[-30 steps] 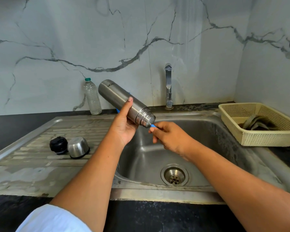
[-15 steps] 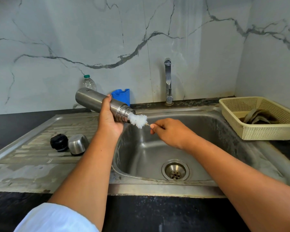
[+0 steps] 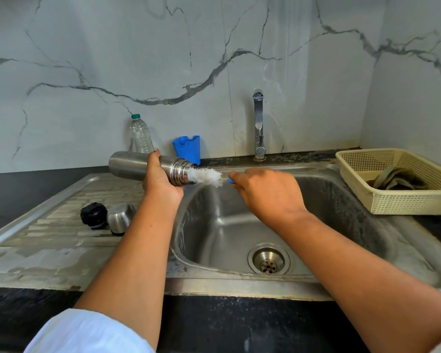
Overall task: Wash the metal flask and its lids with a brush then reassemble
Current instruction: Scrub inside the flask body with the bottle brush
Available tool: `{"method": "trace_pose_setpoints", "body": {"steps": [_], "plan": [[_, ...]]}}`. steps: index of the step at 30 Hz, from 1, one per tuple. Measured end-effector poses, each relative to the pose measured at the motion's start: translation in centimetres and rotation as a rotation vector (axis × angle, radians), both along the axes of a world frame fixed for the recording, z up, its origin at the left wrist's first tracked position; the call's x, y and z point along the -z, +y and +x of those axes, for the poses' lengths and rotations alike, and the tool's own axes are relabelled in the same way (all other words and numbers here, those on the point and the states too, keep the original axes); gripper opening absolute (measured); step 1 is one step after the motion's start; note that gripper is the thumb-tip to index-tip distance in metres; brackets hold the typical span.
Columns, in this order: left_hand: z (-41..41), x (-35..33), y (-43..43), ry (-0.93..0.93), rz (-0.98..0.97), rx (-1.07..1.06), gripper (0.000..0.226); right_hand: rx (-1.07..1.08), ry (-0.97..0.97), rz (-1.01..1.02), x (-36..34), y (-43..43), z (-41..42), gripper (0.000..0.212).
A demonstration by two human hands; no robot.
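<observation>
Seen from the head camera, the metal flask (image 3: pixel 130 165) is held nearly level over the left edge of the sink (image 3: pixel 227 225), with its threaded mouth pointing right. The left hand (image 3: pixel 161 182) grips it round the body just behind the threads, its fingers (image 3: pixel 155 154) curled over the far side. The white bristle head of the brush (image 3: pixel 206 175) sits partly inside the mouth and the rest sticks out. The right hand (image 3: pixel 267 194) pinches the brush's blue handle, fingers closed round it (only a sliver of blue and a short wire stem show).

On the ribbed drainboard to the left, the black lid (image 3: pixel 93 215) and the steel cap (image 3: pixel 120 217) lie just beside each other, well apart from the flask.

Against the marble wall stand a plastic bottle (image 3: pixel 140 135), a blue holder (image 3: pixel 187 149) and the tap (image 3: pixel 259 123). On the right, a cream basket (image 3: pixel 405 202) rests on the sink edge and the dark desk (image 3: pixel 10 189), with a cloth (image 3: pixel 395 178) inside.
</observation>
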State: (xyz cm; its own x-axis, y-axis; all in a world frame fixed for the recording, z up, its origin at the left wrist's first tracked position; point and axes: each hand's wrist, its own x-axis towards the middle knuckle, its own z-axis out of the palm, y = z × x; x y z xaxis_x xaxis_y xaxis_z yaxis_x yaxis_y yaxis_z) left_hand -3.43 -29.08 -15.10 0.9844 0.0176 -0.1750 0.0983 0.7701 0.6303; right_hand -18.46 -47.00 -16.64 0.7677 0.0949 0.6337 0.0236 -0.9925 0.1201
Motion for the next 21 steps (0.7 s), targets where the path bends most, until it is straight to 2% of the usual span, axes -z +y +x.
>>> {"method": "trace_pose_setpoints", "body": {"steps": [1,3,11,14,21], "plan": [[0.0,0.0,0.2,0.001,0.004,-0.006,0.056,-0.023,0.048,0.049,0.0,0.0,0.0,0.020],[-0.1,0.0,0.3,-0.009,0.012,-0.021,0.056,-0.099,0.230,0.269,0.0,-0.1,0.0,0.032],[-1.4,-0.5,0.0,-0.146,-0.041,0.033,0.039,-0.378,0.870,1.383,-0.2,-1.2,-0.7,0.037],[-1.9,-0.5,-0.7,-0.174,-0.079,0.077,0.034,-0.406,0.947,1.485,-0.1,-1.4,-0.8,0.036],[-2.2,0.2,-1.6,-0.160,-0.025,0.141,0.050,-0.392,0.897,1.460,0.3,-1.4,-0.6,0.036]]}}
